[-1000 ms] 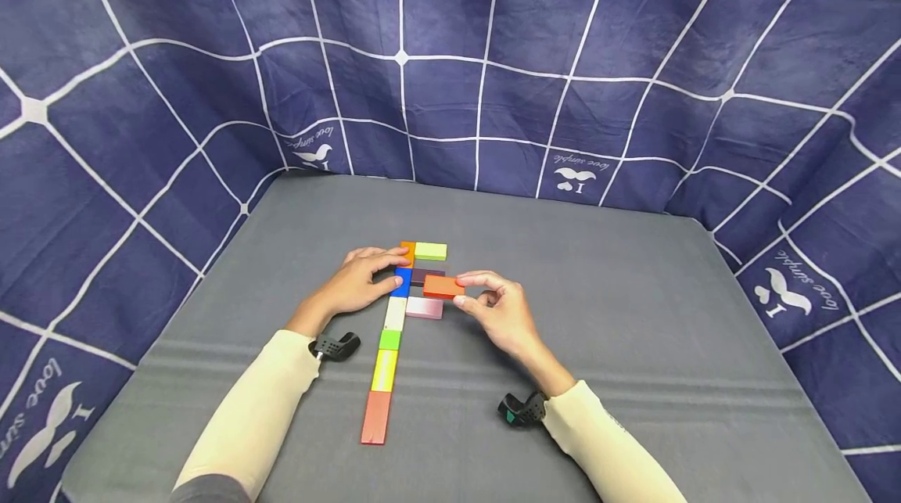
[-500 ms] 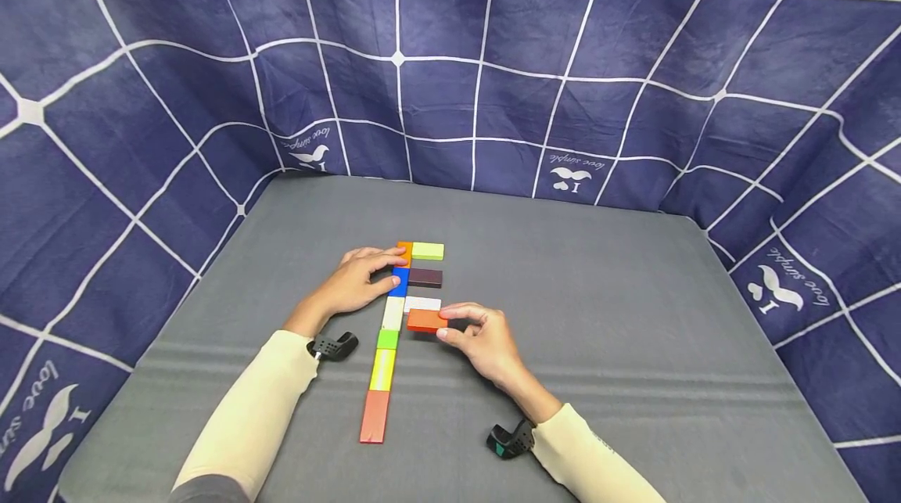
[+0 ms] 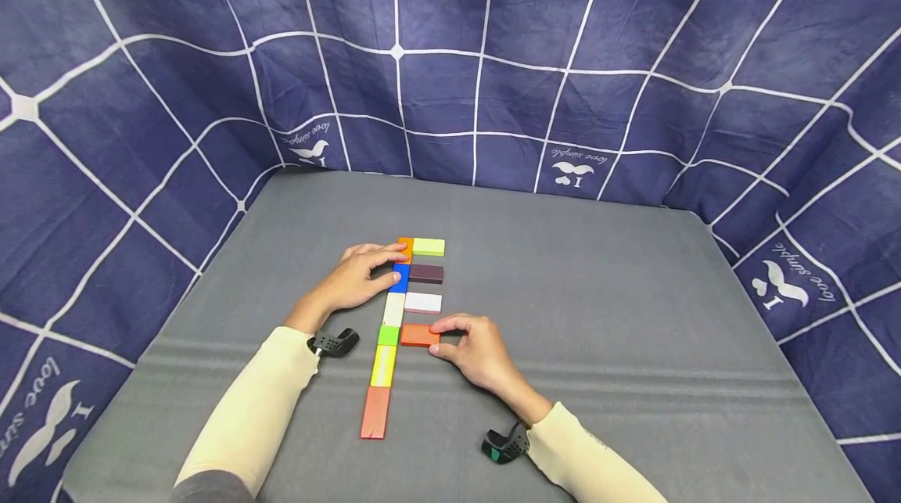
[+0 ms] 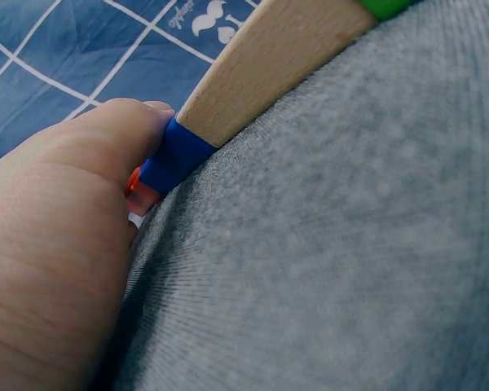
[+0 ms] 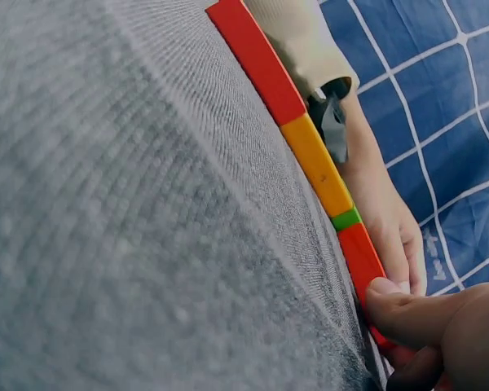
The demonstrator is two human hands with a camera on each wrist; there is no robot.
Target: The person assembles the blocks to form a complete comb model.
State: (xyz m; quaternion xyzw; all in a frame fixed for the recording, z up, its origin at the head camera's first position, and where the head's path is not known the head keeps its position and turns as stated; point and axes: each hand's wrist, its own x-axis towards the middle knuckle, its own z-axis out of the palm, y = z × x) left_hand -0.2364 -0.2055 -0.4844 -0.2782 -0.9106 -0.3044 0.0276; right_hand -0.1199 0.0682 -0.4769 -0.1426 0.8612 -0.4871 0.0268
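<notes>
In the head view, my right hand (image 3: pixel 479 352) pinches an orange-red wooden block (image 3: pixel 418 335) by its right end, thumb on the near side. The block lies beside a green block (image 3: pixel 389 335), in a long column of flat coloured blocks. My left hand (image 3: pixel 357 276) rests at the column's far end, fingertips on an orange block (image 3: pixel 405 248) and thumb on a blue block (image 3: pixel 400 278). A cream block (image 3: pixel 394 309) sits between blue and green. Right of the column lie a lime block (image 3: pixel 429 246), a dark brown block (image 3: pixel 426 274) and a white-pink block (image 3: pixel 423 302).
A yellow block (image 3: pixel 383 364) and a salmon-red block (image 3: pixel 375 411) form the column's near end. Everything lies on a grey cloth-covered table (image 3: pixel 598 315). Blue curtains (image 3: pixel 450 80) with white lines surround the table's back and sides.
My right hand has brought the orange-red block toward me and slightly left, from over the dark brown block past the white-pink one to beside the green block. My left hand has stayed put.
</notes>
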